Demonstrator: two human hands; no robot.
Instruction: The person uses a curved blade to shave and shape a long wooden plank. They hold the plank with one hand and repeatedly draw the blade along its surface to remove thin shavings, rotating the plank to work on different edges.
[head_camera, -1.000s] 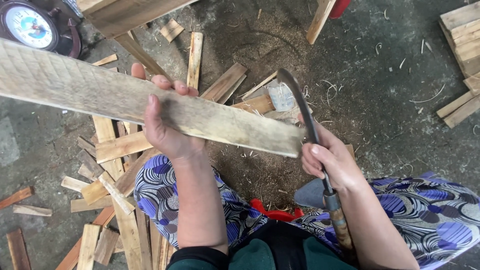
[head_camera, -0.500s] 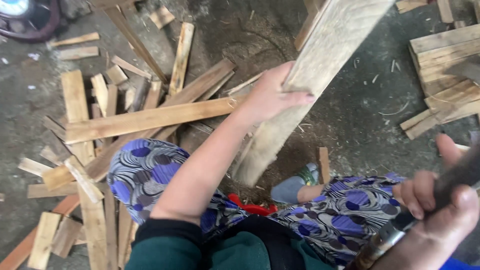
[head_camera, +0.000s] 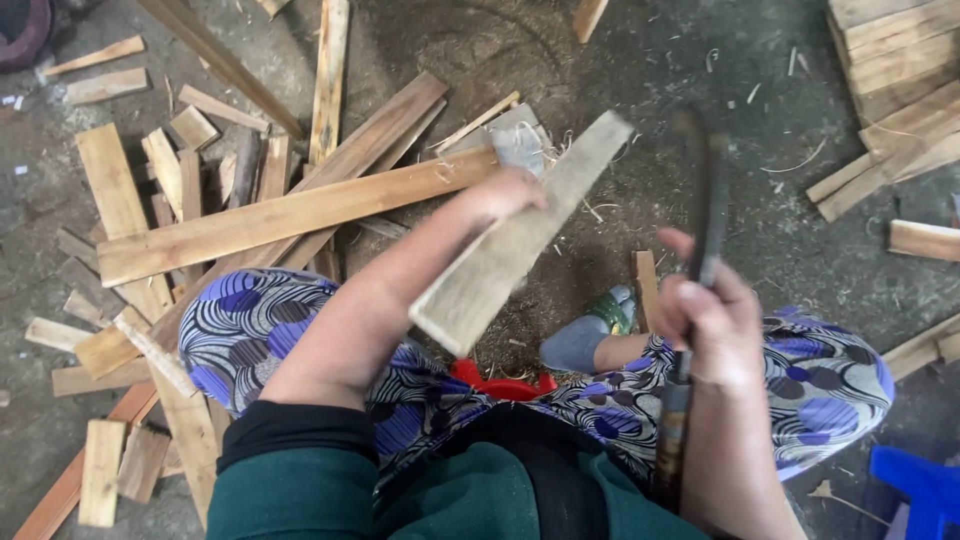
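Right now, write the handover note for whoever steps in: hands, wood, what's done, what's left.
Left hand: grips the plank, held tilted over the lap, far end toward the ground.
Right hand: fist shut on the blade handle, blade raised beside the plank, not touching it.
Done: cut strips lie scattered on the left; stacked boards top right.
Left: this plank shows no split.

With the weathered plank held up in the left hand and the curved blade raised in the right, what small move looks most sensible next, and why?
Probably bring the dark curved blade down onto the near end of the weathered grey wooden plank. The right hand grips the blade's handle with the blade raised clear of the wood, while the left hand holds the plank tilted above the lap, its far end toward the dirt floor. Keeping the fingers away from the strike seems wise.
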